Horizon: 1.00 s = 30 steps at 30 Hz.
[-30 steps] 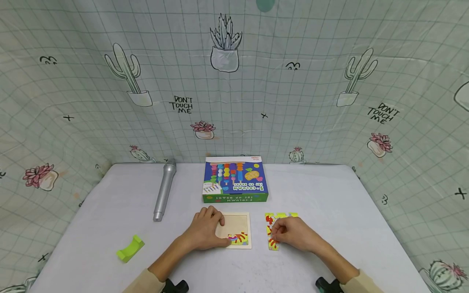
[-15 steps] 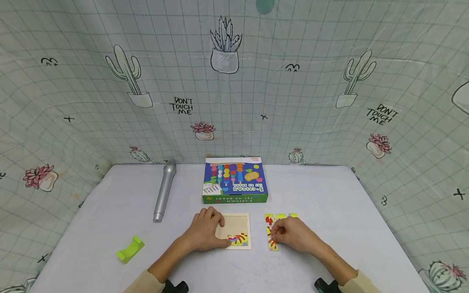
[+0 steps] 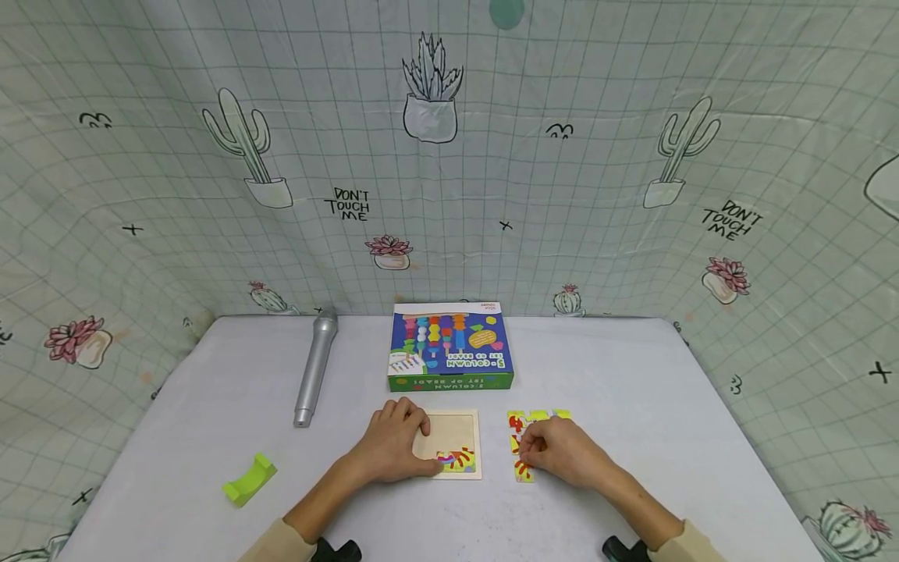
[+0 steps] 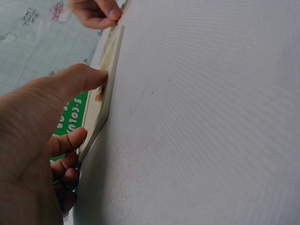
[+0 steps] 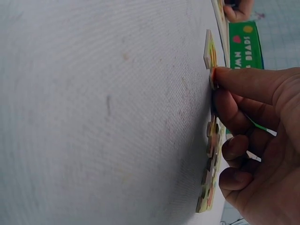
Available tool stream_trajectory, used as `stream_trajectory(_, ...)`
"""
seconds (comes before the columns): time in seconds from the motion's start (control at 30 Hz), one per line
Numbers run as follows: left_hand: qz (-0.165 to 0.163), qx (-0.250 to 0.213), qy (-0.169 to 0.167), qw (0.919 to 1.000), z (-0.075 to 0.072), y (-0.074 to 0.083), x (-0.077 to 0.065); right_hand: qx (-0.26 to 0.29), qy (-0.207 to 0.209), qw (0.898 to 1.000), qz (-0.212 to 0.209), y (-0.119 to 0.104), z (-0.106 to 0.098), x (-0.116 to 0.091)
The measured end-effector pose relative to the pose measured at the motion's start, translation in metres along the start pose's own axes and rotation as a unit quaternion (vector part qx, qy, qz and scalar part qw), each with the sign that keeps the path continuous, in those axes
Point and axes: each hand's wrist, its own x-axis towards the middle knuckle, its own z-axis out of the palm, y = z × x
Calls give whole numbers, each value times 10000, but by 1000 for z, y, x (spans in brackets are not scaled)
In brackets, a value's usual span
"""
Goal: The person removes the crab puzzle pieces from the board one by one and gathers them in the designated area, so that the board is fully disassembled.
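A shallow wooden puzzle tray [image 3: 453, 428] lies mid-table, with joined yellow, red and pink puzzle pieces [image 3: 462, 460] along its near side. My left hand [image 3: 396, 443] holds the tray at its left side; the thumb rests at the near rim and the other fingers curl by the left edge. To the right, my right hand [image 3: 567, 453] pinches a small puzzle piece [image 5: 213, 80] low over the table between thumb and index finger. More loose puzzle pieces [image 3: 517, 421] lie around and partly beneath that hand, which hides several of them.
A blue and green bead-set box [image 3: 451, 347] stands behind the tray. At the back left lies a grey microphone-shaped rod [image 3: 316, 367]. A lime-green curved block [image 3: 250, 480] sits at the left. A patterned cloth [image 3: 449, 172] surrounds the white table [image 3: 604, 367].
Both hands stay where they were, the left at the tray and the right at the loose pieces. The head view shifts very slightly.
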Motion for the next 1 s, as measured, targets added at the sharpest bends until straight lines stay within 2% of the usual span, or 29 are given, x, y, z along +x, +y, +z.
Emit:
stream_trajectory(0.13, -6, -3, -1, 10000, 0, 0, -1, -28, 93, 10000, -23, -2, 0, 2)
stream_trajectory(0.3, 12, -8, 20, 10000, -1, 0, -1, 151, 154, 9997, -80, -15, 4, 10)
stream_trajectory(0.73, 26, 156, -32, 9999, -2, 0, -1, 117, -318, 9945, -988, -63, 34, 36)
stream_trajectory(1.0, 55, 161, -35, 9998, -2, -2, -1, -72, -630, 9928, -1014, -73, 43, 41)
